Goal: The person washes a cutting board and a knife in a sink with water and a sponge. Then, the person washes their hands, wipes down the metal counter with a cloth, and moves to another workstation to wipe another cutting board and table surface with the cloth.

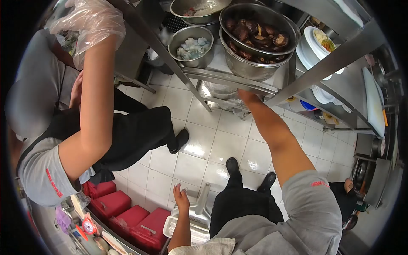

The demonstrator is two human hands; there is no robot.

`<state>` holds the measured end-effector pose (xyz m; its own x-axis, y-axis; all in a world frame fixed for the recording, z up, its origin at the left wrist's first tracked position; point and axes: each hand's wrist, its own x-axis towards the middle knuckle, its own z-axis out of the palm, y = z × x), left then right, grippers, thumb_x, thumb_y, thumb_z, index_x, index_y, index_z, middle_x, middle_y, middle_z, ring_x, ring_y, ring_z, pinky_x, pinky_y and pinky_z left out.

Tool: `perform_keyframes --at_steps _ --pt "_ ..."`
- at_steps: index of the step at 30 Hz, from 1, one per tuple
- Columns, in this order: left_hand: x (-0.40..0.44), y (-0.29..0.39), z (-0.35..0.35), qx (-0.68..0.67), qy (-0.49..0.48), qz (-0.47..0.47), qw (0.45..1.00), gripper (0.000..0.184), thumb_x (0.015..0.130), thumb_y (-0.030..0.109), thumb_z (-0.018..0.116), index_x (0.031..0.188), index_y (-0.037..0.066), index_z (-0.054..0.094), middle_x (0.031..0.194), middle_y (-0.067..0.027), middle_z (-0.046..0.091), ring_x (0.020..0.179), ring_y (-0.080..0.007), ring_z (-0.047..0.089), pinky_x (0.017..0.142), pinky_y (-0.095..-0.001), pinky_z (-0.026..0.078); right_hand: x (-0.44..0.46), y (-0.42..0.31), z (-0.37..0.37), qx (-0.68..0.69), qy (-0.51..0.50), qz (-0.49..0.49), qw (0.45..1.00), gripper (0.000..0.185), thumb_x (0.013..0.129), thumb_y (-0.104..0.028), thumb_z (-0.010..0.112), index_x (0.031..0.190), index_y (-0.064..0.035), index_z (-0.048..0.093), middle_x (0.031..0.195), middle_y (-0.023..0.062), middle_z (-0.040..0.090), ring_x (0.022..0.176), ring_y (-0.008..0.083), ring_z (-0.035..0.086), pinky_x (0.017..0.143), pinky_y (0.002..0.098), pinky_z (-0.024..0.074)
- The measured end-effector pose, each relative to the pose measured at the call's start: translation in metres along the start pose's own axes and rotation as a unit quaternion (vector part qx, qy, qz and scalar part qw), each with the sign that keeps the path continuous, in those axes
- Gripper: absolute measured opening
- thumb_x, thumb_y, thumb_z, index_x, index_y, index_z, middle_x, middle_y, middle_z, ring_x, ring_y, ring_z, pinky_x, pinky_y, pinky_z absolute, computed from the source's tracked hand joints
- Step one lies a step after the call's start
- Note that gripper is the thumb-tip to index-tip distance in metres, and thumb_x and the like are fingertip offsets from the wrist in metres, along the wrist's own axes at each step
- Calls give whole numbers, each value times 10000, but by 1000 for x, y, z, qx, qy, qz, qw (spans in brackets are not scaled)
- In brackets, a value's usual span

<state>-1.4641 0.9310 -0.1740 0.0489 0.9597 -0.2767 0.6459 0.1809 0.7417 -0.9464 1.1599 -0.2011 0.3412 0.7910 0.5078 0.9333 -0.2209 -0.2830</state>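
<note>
Head view, on my distant screen, gives me a white tiled floor (212, 144) leading up to a steel shelf (263, 88). To the left of the shelf, I see a co-worker (138, 131) in a grey top and black trousers, one arm raised. Red boxes (148, 231) stand in a row well apart from the shelf, toward my lower left. On the shelf sits a big pot (250, 70) with a pan of dark mushrooms (259, 36) above it, and just beside them a smaller bowl (191, 59) of pale pieces. A white tub (166, 229) is well apart from the shelf, near the wearer. Some clear plastic (219, 89) shows below the shelf's front rail. The right hand (243, 94) reaches in under that rail, close to the plastic; its grip is mostly hidden, so I cannot tell whether it grasps anything. Well out from the shelf, the left hand (180, 197) is raised near the tub, its grip released and fingers apart.
</note>
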Motion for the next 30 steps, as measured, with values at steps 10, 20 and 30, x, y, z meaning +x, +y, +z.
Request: perform_keyframes --at_steps 10,20,30 --pt "16 27 18 19 20 68 997 339 779 28 417 1108 -26 476 1197 -249 396 1148 -382 357 961 -397 302 16 -24 4 309 -170 379 856 243 856 -288 433 909 -59 494 776 122 550 584 218 546 468 381 475" --pt "25 155 54 -50 36 117 991 376 772 39 450 1147 19 465 1245 -271 327 1149 -389 351 909 -365 352 -138 -50 -154 671 -360 558 329 140 832 -181 440 902 -61 456 774 114 545 592 196 548 547 330 498" --pt "-65 296 183 -104 -20 269 957 418 758 55 473 1176 74 469 1279 -235 321 1146 -355 379 894 -335 370 -385 132 -390 637 -270 645 324 132 733 -140 462 827 -55 500 693 57 551 608 157 535 580 291 458"
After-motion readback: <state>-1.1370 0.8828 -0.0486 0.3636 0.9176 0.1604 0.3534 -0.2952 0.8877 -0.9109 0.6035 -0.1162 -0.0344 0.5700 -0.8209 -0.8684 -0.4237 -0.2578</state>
